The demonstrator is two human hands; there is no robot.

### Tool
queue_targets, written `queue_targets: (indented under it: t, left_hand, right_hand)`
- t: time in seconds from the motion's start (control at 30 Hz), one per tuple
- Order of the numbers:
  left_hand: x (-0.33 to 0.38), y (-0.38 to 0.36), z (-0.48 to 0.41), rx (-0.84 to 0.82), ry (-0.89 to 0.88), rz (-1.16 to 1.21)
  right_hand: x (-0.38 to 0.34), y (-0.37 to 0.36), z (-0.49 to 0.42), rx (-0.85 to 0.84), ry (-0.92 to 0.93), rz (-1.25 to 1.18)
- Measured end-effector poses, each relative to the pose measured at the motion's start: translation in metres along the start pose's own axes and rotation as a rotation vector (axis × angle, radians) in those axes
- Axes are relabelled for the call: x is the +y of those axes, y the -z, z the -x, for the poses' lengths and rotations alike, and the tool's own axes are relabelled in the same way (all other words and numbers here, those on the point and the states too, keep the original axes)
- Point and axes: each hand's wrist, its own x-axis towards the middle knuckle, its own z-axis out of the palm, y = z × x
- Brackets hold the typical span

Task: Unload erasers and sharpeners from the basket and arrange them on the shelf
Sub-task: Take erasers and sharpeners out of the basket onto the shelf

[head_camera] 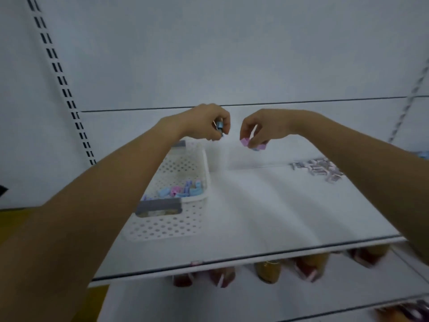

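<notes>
We take this for a shop, seen at a retail display rack. A plain white back panel (232, 54) fills the view toward 12 o'clock. A slotted upright (60, 80) runs down it at 10 o'clock, and a second upright (409, 101), blurred, stands at 2 o'clock. The white shelf (267, 205) juts out, with a dark strip (232, 258) along its front edge at 6 o'clock. Under that edge a lower shelf (139, 298) carries a row of bottles and packets (267, 271), too blurred for us to read. At 3 o'clock small grey boxes (318, 169) lie grouped on the shelf. At 7 o'clock a perforated white basket (167, 226) holds loose pastel stationery pieces (181, 190).
</notes>
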Motion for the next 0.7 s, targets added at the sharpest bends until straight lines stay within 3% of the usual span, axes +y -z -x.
queue_targets:
  t: [0.4, 0.7]
  left_hand:
    - [0.202, -0.106, -0.109, -0.129, -0.181, 0.043]
    - [0.329, -0.180, -0.204, -0.293, -0.361, -0.039]
  right_hand:
    - [0.174, 0.048, 0.168, 0.041, -0.202, 0.116]
    - [0.311, 0.067, 0.287, 0.060, -0.449, 0.032]
